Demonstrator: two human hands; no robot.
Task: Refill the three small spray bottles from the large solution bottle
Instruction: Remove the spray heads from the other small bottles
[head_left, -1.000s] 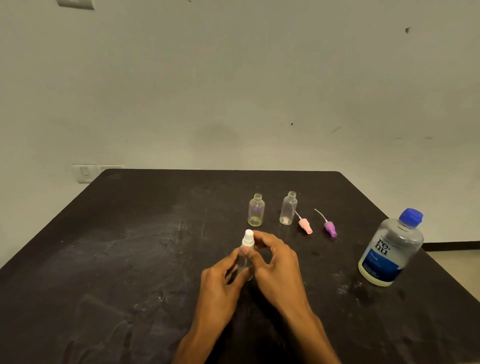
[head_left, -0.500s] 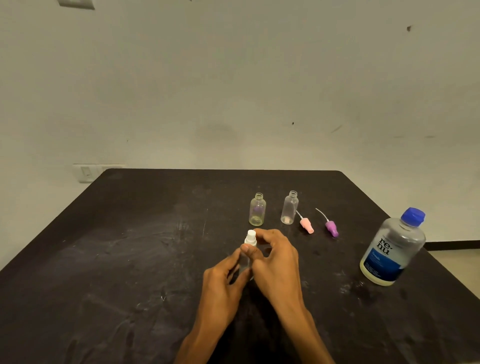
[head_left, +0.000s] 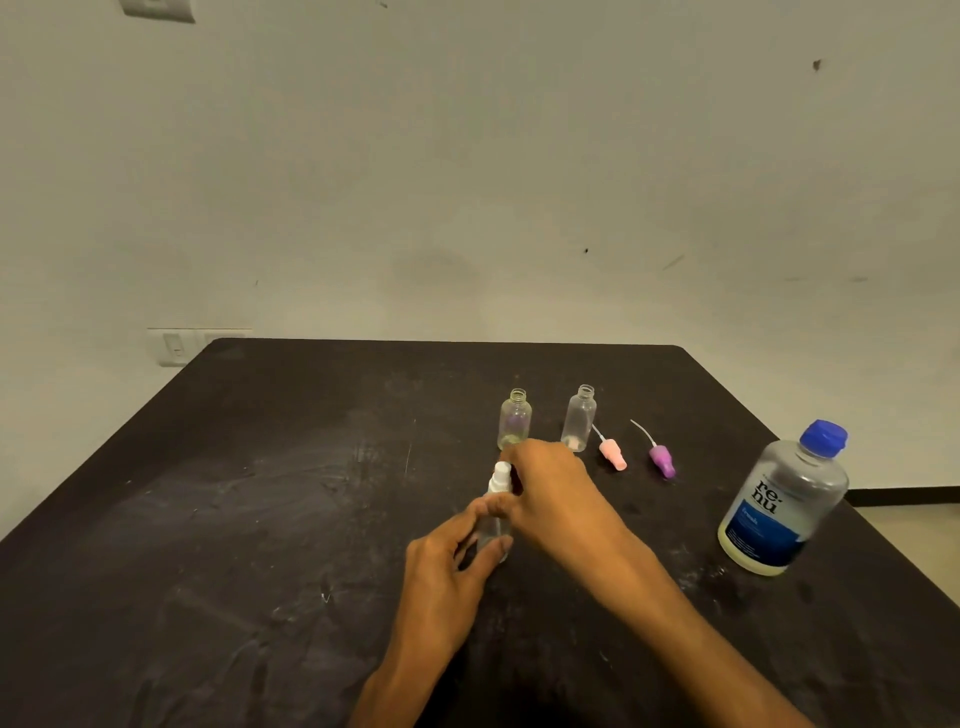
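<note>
Your left hand (head_left: 447, 566) holds the third small spray bottle (head_left: 494, 525) upright on the worktop (head_left: 260, 519), thumb and fingers wrapped round its clear body. Your right hand (head_left: 556, 493) comes in from the right and pinches the white spray head (head_left: 502, 474) at its top. So both hands are closed on the same bottle, one low on the body and one high on the cap.

The relation that matters is the bottle's long axis: it stands vertical, cap straight above body, and the right hand sits directly over the left. Judging from this, the step in hand is unscrewing that cap, and the head with its dip tube must come off straight up along that axis, not sideways, or the light bottle will tip.

The other two small bottles, a yellowish one (head_left: 515, 420) and a clear one (head_left: 579, 418), stand open just beyond your hands. Their pink spray head (head_left: 612, 453) and purple spray head (head_left: 662, 459) lie on their sides to the right of them, tubes pointing away from you.

The large solution bottle (head_left: 784, 501) stands well apart at the right, blue cap on. Your right hand is the nearer one to it, so it looks the natural hand for reaching and pouring, while the left steadies each small bottle.
</note>
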